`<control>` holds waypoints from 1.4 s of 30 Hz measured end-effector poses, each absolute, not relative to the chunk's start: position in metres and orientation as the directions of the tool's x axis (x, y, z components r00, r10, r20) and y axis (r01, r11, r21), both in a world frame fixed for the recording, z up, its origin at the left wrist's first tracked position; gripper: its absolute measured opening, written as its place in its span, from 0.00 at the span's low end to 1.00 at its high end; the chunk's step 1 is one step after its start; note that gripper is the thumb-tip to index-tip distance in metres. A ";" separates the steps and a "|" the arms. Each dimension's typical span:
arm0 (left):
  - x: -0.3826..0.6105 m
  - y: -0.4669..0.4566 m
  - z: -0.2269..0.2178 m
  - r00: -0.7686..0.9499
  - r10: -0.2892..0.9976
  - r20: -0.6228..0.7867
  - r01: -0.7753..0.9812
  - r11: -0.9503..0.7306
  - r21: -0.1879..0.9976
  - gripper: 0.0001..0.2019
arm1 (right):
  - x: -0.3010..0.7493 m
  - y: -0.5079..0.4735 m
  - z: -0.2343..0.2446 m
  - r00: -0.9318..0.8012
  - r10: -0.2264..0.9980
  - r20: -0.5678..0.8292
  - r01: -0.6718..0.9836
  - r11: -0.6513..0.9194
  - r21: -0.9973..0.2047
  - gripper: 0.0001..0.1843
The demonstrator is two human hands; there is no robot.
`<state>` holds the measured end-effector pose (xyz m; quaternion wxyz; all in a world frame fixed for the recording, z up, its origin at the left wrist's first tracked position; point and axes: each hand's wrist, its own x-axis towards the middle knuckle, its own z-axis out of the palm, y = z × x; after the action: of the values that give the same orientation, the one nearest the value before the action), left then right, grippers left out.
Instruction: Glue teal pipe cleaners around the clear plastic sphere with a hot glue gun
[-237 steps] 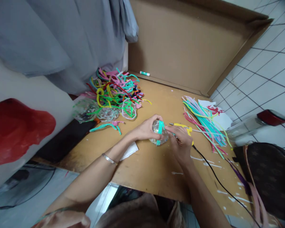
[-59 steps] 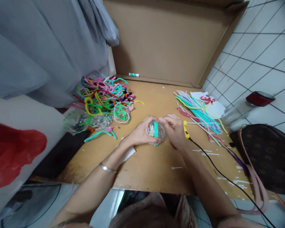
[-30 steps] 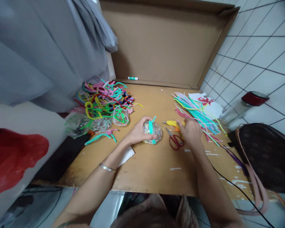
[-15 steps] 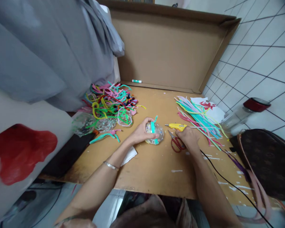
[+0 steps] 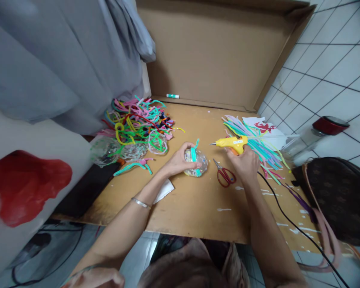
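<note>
My left hand [image 5: 177, 162] is closed around a clear plastic ball [image 5: 195, 165] with a teal pipe cleaner wrapped over it, resting on the wooden table [image 5: 195, 200]. My right hand [image 5: 246, 164] grips the handle of a yellow hot glue gun [image 5: 231, 143], lifted off the table with its nozzle pointing left toward the ball. Its black cord [image 5: 288, 220] trails back to the right. Red-handled scissors [image 5: 225, 175] lie on the table between the two hands.
A tangled heap of coloured pipe cleaners [image 5: 138, 122] and clear balls [image 5: 108, 150] sit at the left. Straight pipe cleaners [image 5: 255, 140] lie at the right by a red-capped jar [image 5: 315, 134] and a brown bag [image 5: 339, 200]. A cardboard sheet [image 5: 213, 52] stands behind.
My right hand left the ball, reached to the right past the scissors, and picked the glue gun up off the table. My left hand kept holding the ball.
</note>
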<state>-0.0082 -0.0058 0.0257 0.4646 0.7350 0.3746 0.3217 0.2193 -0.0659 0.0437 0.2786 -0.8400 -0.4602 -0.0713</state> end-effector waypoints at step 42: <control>-0.007 -0.012 0.031 0.533 0.839 0.112 0.236 -0.274 0.932 0.33 | 0.207 -0.083 0.048 0.084 0.635 0.768 0.986 0.056 -0.155 0.05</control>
<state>-0.0067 -0.0124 0.0314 0.4781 0.7333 0.3664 0.3154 0.2069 -0.0834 0.0476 0.3601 -0.6421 -0.6313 -0.2438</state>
